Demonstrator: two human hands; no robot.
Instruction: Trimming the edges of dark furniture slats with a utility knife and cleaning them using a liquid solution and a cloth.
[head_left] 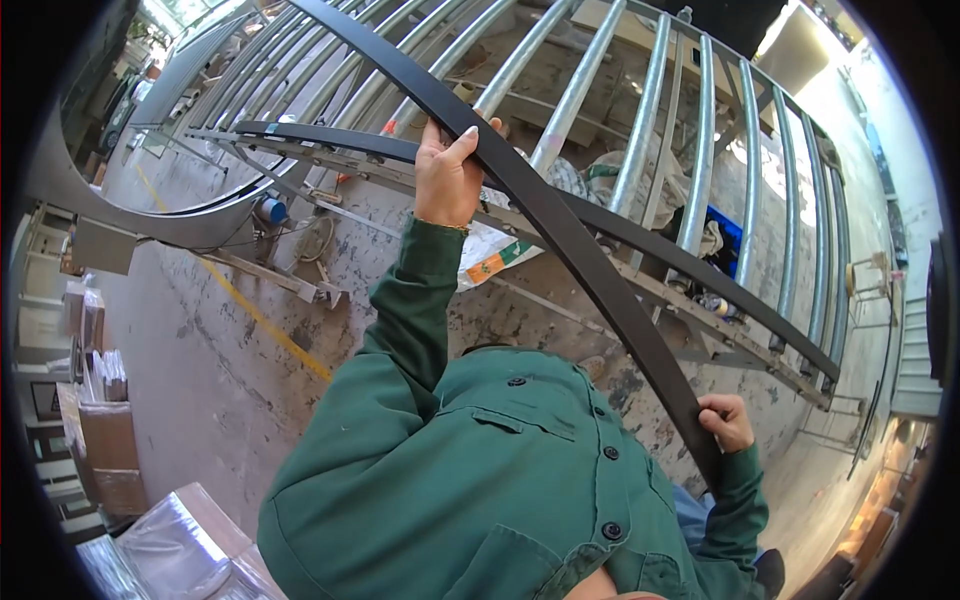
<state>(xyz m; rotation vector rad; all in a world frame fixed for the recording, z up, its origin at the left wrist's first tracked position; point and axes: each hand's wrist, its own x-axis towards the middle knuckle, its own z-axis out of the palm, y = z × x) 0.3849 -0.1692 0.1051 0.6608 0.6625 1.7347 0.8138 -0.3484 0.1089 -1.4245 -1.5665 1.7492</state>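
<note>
Holding the long dark flat steel bar (560, 215) with both hands, I have it running from the upper middle of the frame down to the lower right, bowed in a shallow curve. My left hand (447, 170) wraps it near the centre top, fingers curled over the upper edge; my right hand (727, 420) clamps its lower end at the lower right, knuckles folded round the metal. Both grips are closed on the bar.

I judge it heavy for its width and springy rather than rigid — a strip this long will likely flex and whip if I lift it from one end only, so two well-spread holds suit it. The painted face looks smooth, perhaps slick, and the edges look thin enough to bite into a palm.

Behind the bar stands a large gate of galvanised grey round tubes (640, 140), filling the upper right, with a second dark curved flat bar (620, 225) crossing its tubes just beneath my own. Sacks and a blue container (722, 235) lie behind the tubes. A yellow painted line (262, 318) crosses the stained concrete floor (200, 390) on the left, where cardboard boxes (105, 445) are stacked at the edge. The gate tubes crowd any swing toward the upper right.
</note>
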